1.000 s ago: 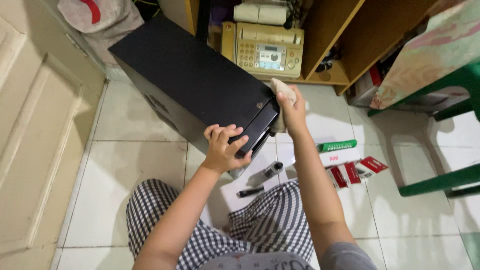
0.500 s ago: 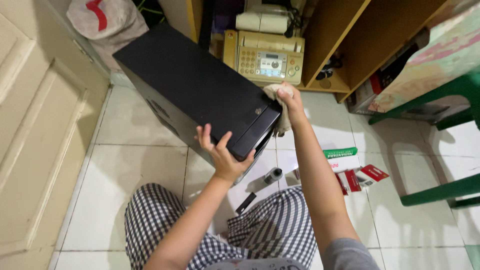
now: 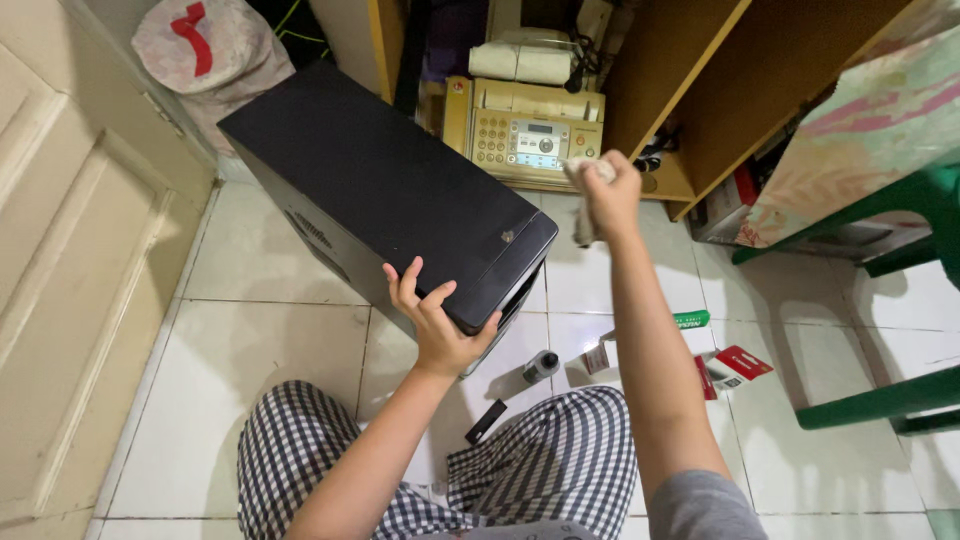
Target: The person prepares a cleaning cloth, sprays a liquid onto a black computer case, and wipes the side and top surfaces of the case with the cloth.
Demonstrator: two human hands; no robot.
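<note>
A black computer tower case [image 3: 390, 185] stands tilted on the white tiled floor in front of me. My left hand [image 3: 435, 320] grips its near lower corner, fingers spread over the top panel. My right hand [image 3: 612, 195] is raised to the right of the case, apart from it, closed on a crumpled pale cloth [image 3: 585, 172]. The cloth hangs in front of a beige fax machine [image 3: 525, 125]. My checked trousers fill the bottom of the view.
A small dark bottle [image 3: 541, 366] and a black stick-shaped object [image 3: 486, 421] lie on the floor by my knees. Red and green small boxes [image 3: 735, 363] lie right of my arm. A wooden shelf unit [image 3: 690, 90], green chair legs [image 3: 880, 395] and a cream door [image 3: 70, 250] surround me.
My right hand lifted the cloth off the case's far corner, up and right. My left hand slid from the front panel to the near corner; the case shifted slightly.
</note>
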